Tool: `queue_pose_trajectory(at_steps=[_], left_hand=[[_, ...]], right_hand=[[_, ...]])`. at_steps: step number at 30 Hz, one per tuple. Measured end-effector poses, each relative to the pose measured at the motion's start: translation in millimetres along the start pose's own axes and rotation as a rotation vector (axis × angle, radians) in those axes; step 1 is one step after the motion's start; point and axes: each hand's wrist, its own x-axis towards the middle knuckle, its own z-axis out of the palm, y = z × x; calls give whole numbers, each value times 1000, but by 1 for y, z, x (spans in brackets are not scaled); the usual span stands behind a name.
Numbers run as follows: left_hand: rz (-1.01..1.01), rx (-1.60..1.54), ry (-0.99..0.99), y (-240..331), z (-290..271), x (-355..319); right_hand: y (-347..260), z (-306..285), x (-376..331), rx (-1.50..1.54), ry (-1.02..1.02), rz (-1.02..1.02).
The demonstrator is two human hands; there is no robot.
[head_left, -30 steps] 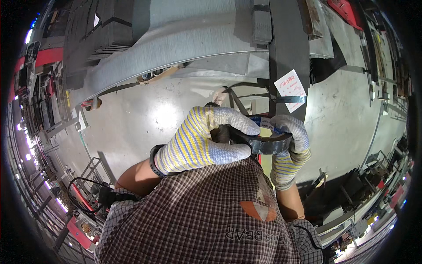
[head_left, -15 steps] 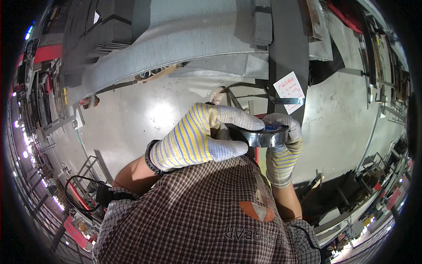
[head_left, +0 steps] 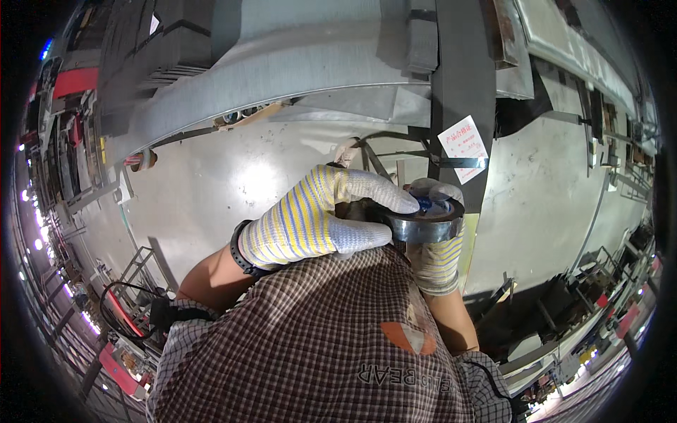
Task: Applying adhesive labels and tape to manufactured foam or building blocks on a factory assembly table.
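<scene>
Both my hands wear knitted gloves with yellow and blue stripes and are closed on a roll of shiny dark tape (head_left: pixel 427 232) in front of my chest. My left hand (head_left: pixel 310 211) pinches the roll's left side, thumb below and fingers above. At the roll's far right side, my right hand (head_left: pixel 436 264) grips it from behind; the roll hides part of its fingers. Something blue shows inside the ring. Just beyond the roll, a white paper tag with red print (head_left: pixel 462 146) hangs on a dark upright bar (head_left: pixel 462 77), with a strip of dark tape across its lower part.
A wide grey metal sheet (head_left: pixel 303 67) lies across the far side, with stacked dark plates (head_left: pixel 180 49) at its left. Below is a grey floor (head_left: pixel 211 190). Metal racks stand at the left and at the lower right (head_left: pixel 564 303).
My right hand has shifted slightly left and turned behind the tape roll. The roll has tilted so more of its side shows. My left hand stays nearly in place.
</scene>
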Motion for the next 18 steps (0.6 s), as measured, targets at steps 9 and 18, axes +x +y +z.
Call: queue_pose_trajectory(at_steps=[9, 18], left_hand=[[-97, 264, 88, 6, 6, -1], [-67, 130, 73, 2, -2, -1]], right_hand=[[-37, -4, 0, -1103, -151, -644], [-28, -6, 4, -416, -1, -354]])
